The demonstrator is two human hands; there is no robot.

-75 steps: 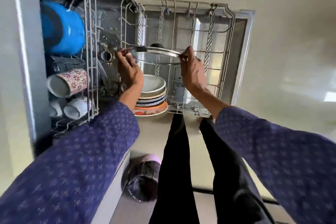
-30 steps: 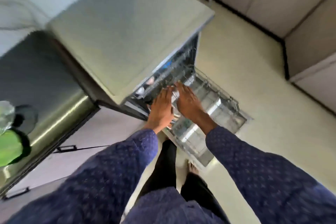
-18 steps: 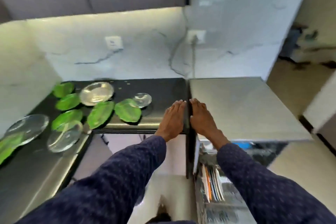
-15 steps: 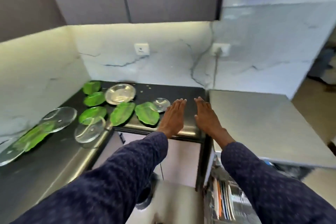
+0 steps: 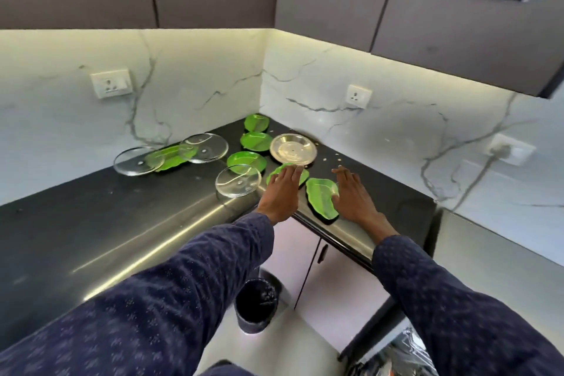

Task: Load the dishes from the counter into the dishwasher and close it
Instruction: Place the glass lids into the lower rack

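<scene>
Both hands reach out over the black worktop (image 5: 91, 232), near its front edge at the inner corner. The left hand (image 5: 282, 189) has straight fingers, spread a little, and it lies over a green leaf-shaped plate (image 5: 302, 172); whether it touches the plate cannot be told. Its grip is open and holds nothing. The right hand (image 5: 352, 195) is also flat with straight fingers, its grip open and empty, just beside a second green leaf-shaped plate (image 5: 322, 200) that lies at the front edge of the worktop between the two hands.

Behind the left hand stands a round steel plate (image 5: 293, 149), close to the right wall. Left of it there are three more green plates in a row toward the back corner: one near the steel plate (image 5: 247, 160), one behind it (image 5: 255, 140), and one in the corner (image 5: 256, 123). A clear glass lid (image 5: 238, 181) lies near the front edge, just left of the left hand. Two other glass lids (image 5: 204, 146) (image 5: 137, 160) lie along the left wall, and one more green plate (image 5: 169, 157) is partly under them.

On the floor under the worktop stands a dark bin (image 5: 256, 302). In the lower right corner a small part of the dishwasher rack (image 5: 396, 357) shows, blurred.
</scene>
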